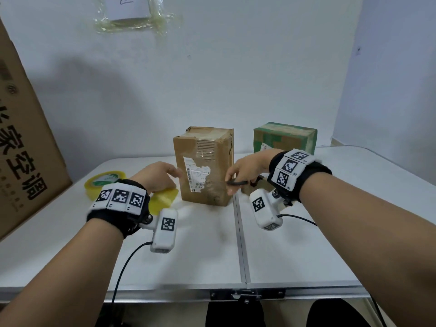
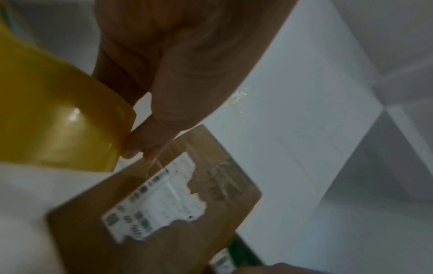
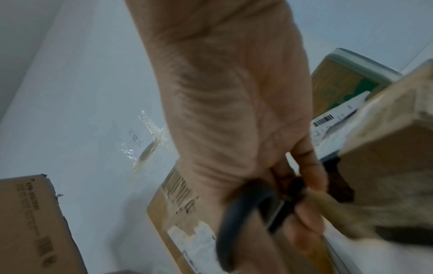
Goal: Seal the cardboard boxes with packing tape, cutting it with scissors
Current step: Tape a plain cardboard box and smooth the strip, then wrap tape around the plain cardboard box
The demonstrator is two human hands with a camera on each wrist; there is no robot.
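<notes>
A tall brown cardboard box [image 1: 204, 166] with a torn white label stands upright mid-table. My left hand [image 1: 166, 177] hovers just left of it and pinches the end of a yellow strip of packing tape [image 1: 163, 200]; the left wrist view shows the fingertips [image 2: 138, 146] on the edge of the tape strip [image 2: 58, 120], close to the brown box [image 2: 164, 204]. The tape roll [image 1: 103, 182] lies on the table behind that wrist. My right hand [image 1: 232, 179] is at the box's right edge, curled round the black-handled scissors [image 1: 237, 182]; the scissor handle [image 3: 243, 213] fills its fingers, the blades hidden.
A green-printed box [image 1: 285, 138] stands at the back right of the white folding table [image 1: 200, 244]. Another brown box [image 3: 386, 157] sits close by my right hand. A large printed carton [image 1: 23, 149] leans at the left edge. The wall is right behind the table.
</notes>
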